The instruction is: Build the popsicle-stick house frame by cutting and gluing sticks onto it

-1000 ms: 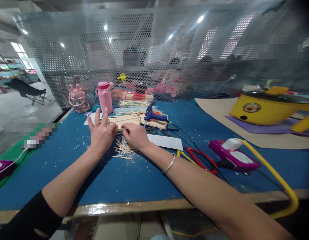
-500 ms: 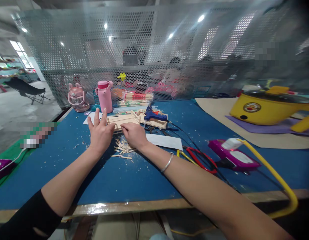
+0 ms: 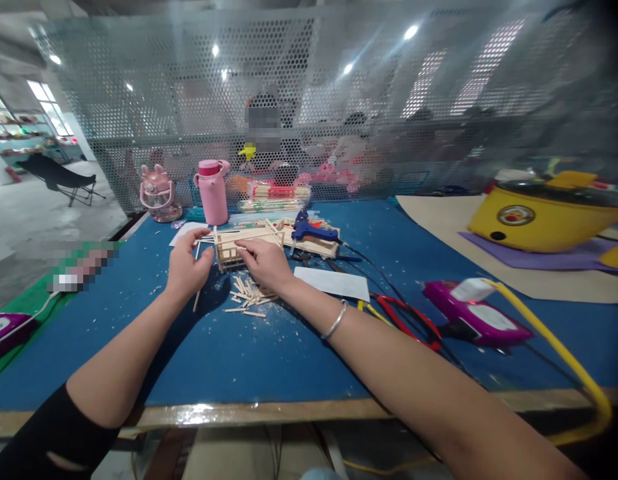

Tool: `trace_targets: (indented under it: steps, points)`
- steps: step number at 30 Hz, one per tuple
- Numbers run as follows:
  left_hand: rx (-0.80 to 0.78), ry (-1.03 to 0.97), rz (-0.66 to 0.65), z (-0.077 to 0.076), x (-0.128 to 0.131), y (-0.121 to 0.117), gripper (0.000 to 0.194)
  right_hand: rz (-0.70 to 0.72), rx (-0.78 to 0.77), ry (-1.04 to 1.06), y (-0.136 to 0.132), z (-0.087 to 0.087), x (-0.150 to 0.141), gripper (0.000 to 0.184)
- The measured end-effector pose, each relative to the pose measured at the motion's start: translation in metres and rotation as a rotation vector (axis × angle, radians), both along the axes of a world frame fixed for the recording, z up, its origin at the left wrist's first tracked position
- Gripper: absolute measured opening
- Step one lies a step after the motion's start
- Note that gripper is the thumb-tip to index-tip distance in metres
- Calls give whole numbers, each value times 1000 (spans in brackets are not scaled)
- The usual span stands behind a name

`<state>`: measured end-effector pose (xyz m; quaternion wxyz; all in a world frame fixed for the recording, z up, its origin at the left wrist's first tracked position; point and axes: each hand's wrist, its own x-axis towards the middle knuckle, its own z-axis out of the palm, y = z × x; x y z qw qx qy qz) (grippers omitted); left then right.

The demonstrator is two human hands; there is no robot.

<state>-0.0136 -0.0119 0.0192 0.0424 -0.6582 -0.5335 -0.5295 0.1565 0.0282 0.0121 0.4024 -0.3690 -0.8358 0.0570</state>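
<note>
A small structure of pale wooden sticks [image 3: 229, 257], with a railing-like front, stands on the blue table. My right hand [image 3: 267, 265] is at its front, thumb and fingertips closed on the top rail. To the left of the structure, my left hand [image 3: 186, 265] is held with thumb and fingers apart, gripping nothing. A thin wooden stick [image 3: 196, 300] shows beside and partly behind that hand. Short cut stick pieces [image 3: 246, 297] are heaped below the structure. A blue glue gun [image 3: 313, 231] rests on more stickwork just right of it.
Behind stand a pink bottle [image 3: 213, 200], a clear pink jar [image 3: 159, 197] and bundled sticks [image 3: 279, 193], before a perforated metal screen [image 3: 189, 100]. On the right are a white strip [image 3: 333, 283], red-handled pliers [image 3: 409, 320], a purple power strip [image 3: 476, 313] and a yellow pot [image 3: 539, 220].
My left hand has drawn back leftward from the structure's end, its fingers less stretched. A thin stick now shows beside it. The right hand stays at the front rail. The view has shifted slightly.
</note>
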Motion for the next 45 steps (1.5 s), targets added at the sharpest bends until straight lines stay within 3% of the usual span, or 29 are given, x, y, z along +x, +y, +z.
trace_targets:
  steps: [3,6,9,14,22,32,36,39,42,45]
  points:
    - [-148,-163,-174,-3,-4,5,36,52,-25,47,3,0,-4,25]
    - [-185,-182,-246,-6,-2,7,37,64,-9,47,4,0,-6,23]
    - [-171,-115,-225,-8,3,7,38,40,11,25,3,-1,-7,24]
    - [-95,31,-81,-11,11,8,45,7,27,3,4,-3,-7,28]
    - [-5,179,39,-12,16,11,26,38,24,21,5,-4,-8,28]
    - [4,76,27,-10,10,9,31,9,109,22,-2,0,-4,27]
    - [-74,-52,-61,-10,1,10,26,-125,250,118,-4,11,7,31]
    - [-112,-78,-130,-11,-2,13,26,-217,255,58,4,13,18,30]
    - [-130,-90,-143,-11,0,13,27,-150,158,-39,15,12,27,18]
    - [-138,-137,-140,-6,5,5,28,-40,148,-62,18,18,36,20]
